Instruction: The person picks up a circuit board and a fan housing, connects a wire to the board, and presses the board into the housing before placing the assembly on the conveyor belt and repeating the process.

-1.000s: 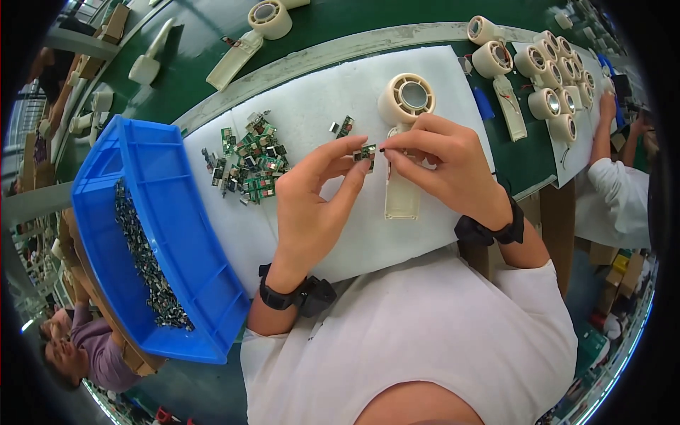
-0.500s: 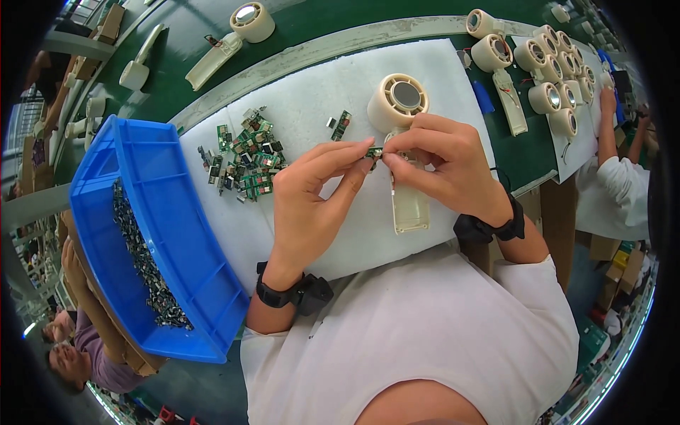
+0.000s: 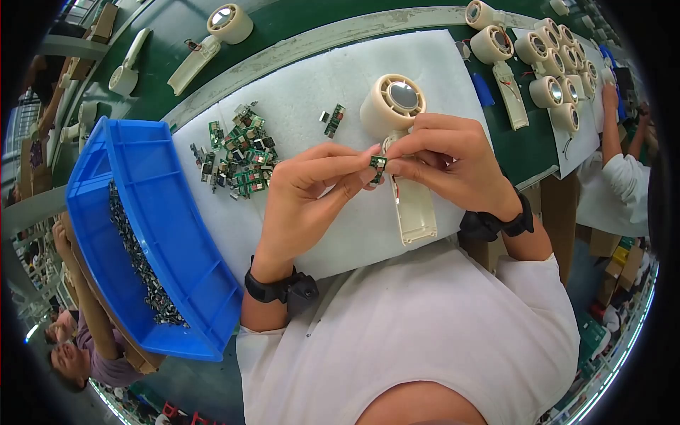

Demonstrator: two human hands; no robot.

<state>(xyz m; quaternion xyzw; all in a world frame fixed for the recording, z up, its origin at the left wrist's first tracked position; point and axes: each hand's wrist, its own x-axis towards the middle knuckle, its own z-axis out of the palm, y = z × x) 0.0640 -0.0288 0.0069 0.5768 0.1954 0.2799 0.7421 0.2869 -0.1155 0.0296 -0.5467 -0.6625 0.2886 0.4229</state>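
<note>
Overall, the work happens on a white foam sheet (image 3: 297,78) laid over a green tabletop (image 3: 297,15), with a scuffed pale rail (image 3: 326,37) running behind it. Around the bench stretches a busy workshop: a person in a purple shirt (image 3: 106,354) at lower left, another in a white sleeve (image 3: 627,184) at far right, and cardboard boxes (image 3: 623,273) below that sleeve.

Just in front of the chest, the left hand (image 3: 308,195) pinches a small green circuit board (image 3: 377,168) between thumb and forefinger, above the sheet. The right hand (image 3: 453,159) is curled in, thumb and forefinger drawn near each other at the board's edge; whether they grip anything is hidden. Beneath the hands lies a cream handheld fan (image 3: 393,103), its open handle shell (image 3: 416,212) pointing toward the body; the right fingers block much of its neck.

Left of the hands sits a heap of circuit boards (image 3: 244,156), with a loose component board (image 3: 334,120) apart from it. A blue plastic bin (image 3: 180,227) holding many small dark parts (image 3: 138,258) takes up the left side. More cream fans (image 3: 559,71) cluster at upper right, near a blue piece (image 3: 483,90).
</note>
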